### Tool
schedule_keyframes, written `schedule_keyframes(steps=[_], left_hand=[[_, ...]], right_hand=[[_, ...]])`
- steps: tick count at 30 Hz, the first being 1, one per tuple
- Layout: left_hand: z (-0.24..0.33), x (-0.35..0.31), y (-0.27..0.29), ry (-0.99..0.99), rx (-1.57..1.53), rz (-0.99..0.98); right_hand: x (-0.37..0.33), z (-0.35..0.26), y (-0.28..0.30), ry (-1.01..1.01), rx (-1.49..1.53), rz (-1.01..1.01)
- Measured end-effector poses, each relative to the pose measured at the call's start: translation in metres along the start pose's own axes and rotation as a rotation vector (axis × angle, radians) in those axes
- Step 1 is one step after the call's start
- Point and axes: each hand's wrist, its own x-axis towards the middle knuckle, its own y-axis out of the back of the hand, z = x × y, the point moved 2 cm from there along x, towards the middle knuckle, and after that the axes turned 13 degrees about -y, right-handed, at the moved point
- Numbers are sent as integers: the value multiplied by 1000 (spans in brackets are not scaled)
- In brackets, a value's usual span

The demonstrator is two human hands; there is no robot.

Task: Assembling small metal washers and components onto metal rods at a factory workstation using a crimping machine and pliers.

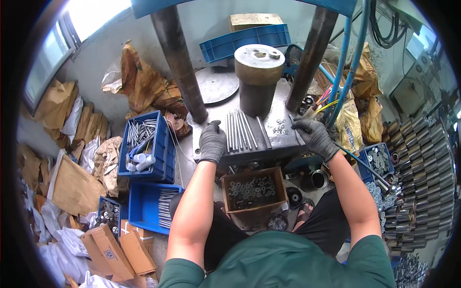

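While my right hand pinches one rod right of the cylinder | my left hand curls left of it, whether holding anything I cannot tell | a row of rods lies before it

Past the press bed's far edge, a blue tray tilts; off the bed's far left corner, brown sacks slump

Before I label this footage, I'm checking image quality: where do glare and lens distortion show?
Head view, upper left: the window is washed out to white; head view, right: rows of metal cylinders bend near the dark rim; head view, centre: left hand, right hand and metal rods are clear enough to make out.
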Motion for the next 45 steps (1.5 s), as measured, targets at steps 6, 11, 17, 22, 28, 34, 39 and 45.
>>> schedule_keyframes(steps=[6, 11, 17, 22, 28, 34, 39, 45], left_hand=[[17, 2, 11, 39, -86, -95], [20, 2, 20, 54, 79, -118], [20, 6, 30, 116, 144, -212], [20, 8, 30, 120, 161, -268], [17, 15, 21, 133, 207, -287], [30, 17, 25, 538, -868, 45], [86, 14, 36, 609, -1586, 54], [111, 0, 13, 530, -1477, -71]], right_hand=[[12, 70, 8, -167, -80, 100], [25, 59, -13, -359, -403, 10], [29, 50, -27, -409, -518, 75], [37, 53, -20, -502, -473, 26], [26, 80, 7, -613, 808, 139], [-7, 13, 27, -741, 1910, -135], [-21, 42, -4, -685, 1175, -217], [-11, 41, -22, -171, 65, 23]])
